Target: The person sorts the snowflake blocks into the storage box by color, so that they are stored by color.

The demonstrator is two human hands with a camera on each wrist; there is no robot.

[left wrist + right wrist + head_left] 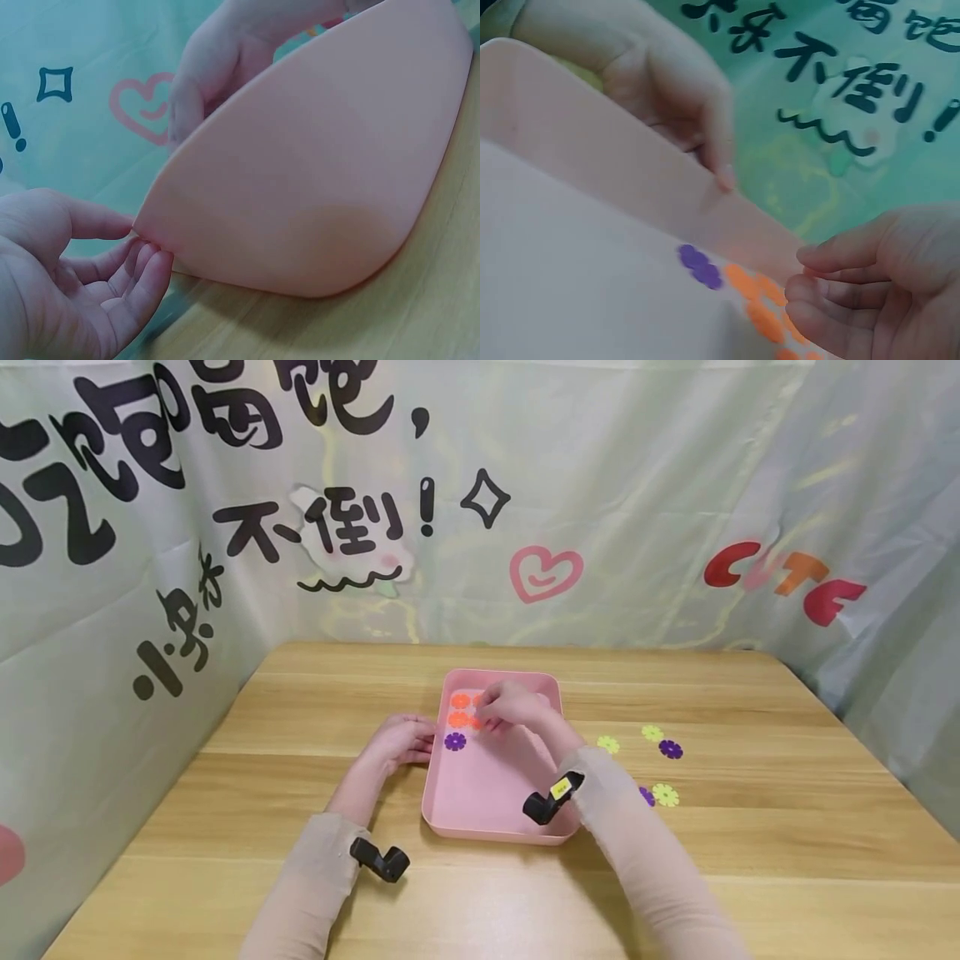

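A pink tray (495,793) lies on the table. My left hand (401,741) is at its left side; in the left wrist view the fingertips pinch the tray's rim (247,97). Inside the tray, flat orange flower-shaped pieces (459,702) lie grouped at the far left, with a purple flower-shaped piece (455,742) nearer. My right hand (513,706) reaches over the tray, fingers bent, beside the orange pieces. In the right wrist view its thumb and fingertips (806,289) come close together above them; whether a piece sits between them is hidden.
Right of the tray, yellow flower-shaped pieces (652,733) and purple ones (671,749) lie scattered on the wooden table (750,835). One purple piece (647,796) is partly behind my right sleeve. A printed curtain (637,502) hangs behind the table and along its sides.
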